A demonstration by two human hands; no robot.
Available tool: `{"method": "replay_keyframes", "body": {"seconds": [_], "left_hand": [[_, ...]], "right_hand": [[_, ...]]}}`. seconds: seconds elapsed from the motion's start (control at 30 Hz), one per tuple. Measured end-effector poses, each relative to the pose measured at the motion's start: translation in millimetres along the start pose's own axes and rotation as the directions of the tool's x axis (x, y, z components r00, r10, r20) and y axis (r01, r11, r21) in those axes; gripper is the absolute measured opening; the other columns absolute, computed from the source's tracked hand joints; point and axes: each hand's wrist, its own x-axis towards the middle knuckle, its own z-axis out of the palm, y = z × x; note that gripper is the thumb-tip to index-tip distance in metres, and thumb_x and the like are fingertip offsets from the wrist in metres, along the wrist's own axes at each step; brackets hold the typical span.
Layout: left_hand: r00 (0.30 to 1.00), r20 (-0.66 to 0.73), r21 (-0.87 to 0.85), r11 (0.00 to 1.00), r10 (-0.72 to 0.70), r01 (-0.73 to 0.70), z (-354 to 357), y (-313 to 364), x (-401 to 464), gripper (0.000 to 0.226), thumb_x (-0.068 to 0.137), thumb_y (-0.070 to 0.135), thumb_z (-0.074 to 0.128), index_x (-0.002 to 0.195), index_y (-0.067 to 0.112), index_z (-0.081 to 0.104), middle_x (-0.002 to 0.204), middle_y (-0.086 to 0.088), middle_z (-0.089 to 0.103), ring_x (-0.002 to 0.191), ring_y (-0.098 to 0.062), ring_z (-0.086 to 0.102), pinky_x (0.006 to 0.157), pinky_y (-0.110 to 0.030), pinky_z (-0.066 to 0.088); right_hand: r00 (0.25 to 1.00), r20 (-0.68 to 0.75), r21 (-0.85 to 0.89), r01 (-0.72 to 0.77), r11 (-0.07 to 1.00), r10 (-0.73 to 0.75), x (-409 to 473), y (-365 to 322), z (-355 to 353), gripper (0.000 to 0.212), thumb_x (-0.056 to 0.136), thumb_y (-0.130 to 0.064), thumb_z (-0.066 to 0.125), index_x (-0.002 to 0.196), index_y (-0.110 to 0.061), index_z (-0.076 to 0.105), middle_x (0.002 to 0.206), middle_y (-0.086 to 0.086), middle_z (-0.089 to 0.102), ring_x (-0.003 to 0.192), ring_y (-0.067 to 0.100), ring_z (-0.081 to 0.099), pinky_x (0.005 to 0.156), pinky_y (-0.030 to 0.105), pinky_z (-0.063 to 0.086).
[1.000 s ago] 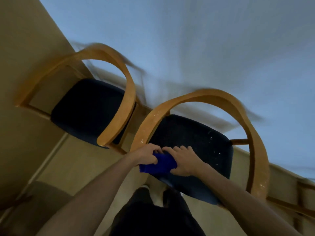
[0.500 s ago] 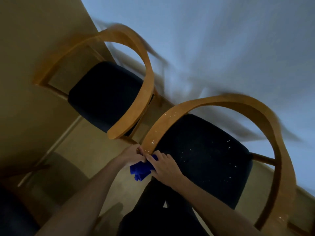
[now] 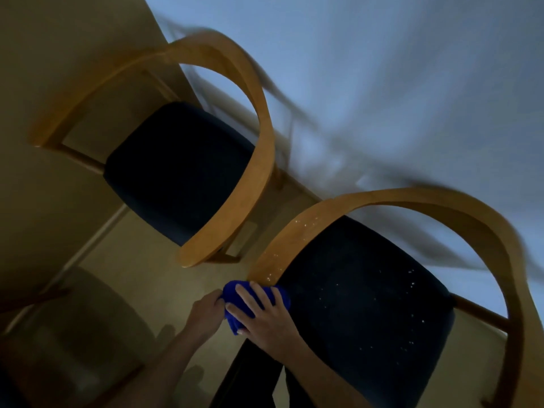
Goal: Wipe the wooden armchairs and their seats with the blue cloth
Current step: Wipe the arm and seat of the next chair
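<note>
Two wooden armchairs with curved arms and dark seats stand side by side against a pale wall. The near armchair (image 3: 412,201) carries white specks on its left arm and on its dark seat (image 3: 368,304). The blue cloth (image 3: 232,295) lies bunched at the front end of that left arm. My right hand (image 3: 262,316) presses flat on the cloth with fingers spread. My left hand (image 3: 206,313) pinches the cloth's left edge. The far armchair (image 3: 259,136) stands to the left, with a dark seat (image 3: 176,172).
A tan wall (image 3: 59,69) rises on the left, beside the far chair. The pale floor (image 3: 147,275) shows between the chairs and below them. My dark trouser legs (image 3: 250,378) are at the bottom, against the near seat's front edge.
Both hands and the cloth have shifted from the seat's front edge up onto the front tip of the near chair's left arm. The right hand now lies flat over the cloth.
</note>
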Motion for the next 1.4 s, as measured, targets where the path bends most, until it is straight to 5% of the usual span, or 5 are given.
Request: {"method": "replay_keyframes", "body": {"seconds": [0.4,0.77,1.07,1.3,1.4], "left_hand": [[0.936,-0.269,0.075,0.973,0.229,-0.217,54.3,95.2,36.4,0.040,0.102,0.038,0.021,0.092,0.017,0.054,0.092,-0.004,0.060,0.089,-0.024,0.057,0.086,-0.041,0.044],[0.847,-0.468,0.353,0.932,0.255,-0.085,88.9,152.3,73.5,0.059,0.096,0.042,0.004,0.097,0.018,0.057,0.094,-0.003,0.062,0.087,-0.022,0.058,0.079,-0.038,0.044],[0.809,-0.510,0.380,0.920,0.291,-0.091,89.6,156.4,74.7,0.061,0.094,0.044,0.005,0.104,0.014,0.057,0.104,-0.008,0.060,0.099,-0.027,0.056,0.086,-0.043,0.043],[0.815,-0.504,0.390,0.917,0.285,-0.080,93.1,159.6,75.2,0.063,0.094,0.043,0.005,0.099,0.010,0.059,0.100,-0.011,0.063,0.095,-0.032,0.058,0.082,-0.046,0.045],[0.829,-0.496,0.392,0.918,0.259,-0.052,93.4,157.9,75.4,0.048,0.097,0.040,0.017,0.100,0.013,0.058,0.100,-0.009,0.062,0.095,-0.029,0.057,0.082,-0.044,0.044]], "right_hand": [[0.725,-0.421,-0.006,-0.603,0.797,0.545,36.8,250.4,-79.7,0.045,0.096,-0.033,0.044,0.133,-0.008,0.047,0.129,0.023,0.052,0.118,0.042,0.050,0.102,0.057,0.040],[0.616,-0.533,0.166,-0.596,0.785,0.580,43.4,247.7,-64.7,0.042,0.095,-0.038,0.041,0.125,-0.011,0.053,0.133,0.014,0.050,0.125,0.035,0.041,0.107,0.054,0.032],[0.877,-0.476,-0.201,-0.183,0.962,0.067,21.8,238.9,-40.8,0.044,0.096,-0.037,0.043,0.136,-0.017,0.044,0.139,0.014,0.043,0.130,0.032,0.039,0.110,0.051,0.034],[0.567,-0.613,0.159,-0.593,0.789,0.550,12.9,290.4,-69.4,0.034,0.094,-0.031,0.044,0.115,-0.007,0.055,0.118,0.020,0.053,0.108,0.031,0.045,0.090,0.045,0.046],[0.750,-0.543,0.076,-0.402,0.912,0.376,69.1,209.8,-61.7,0.023,0.094,-0.030,0.049,0.104,-0.012,0.058,0.111,0.011,0.057,0.103,0.027,0.050,0.092,0.038,0.041]]}}
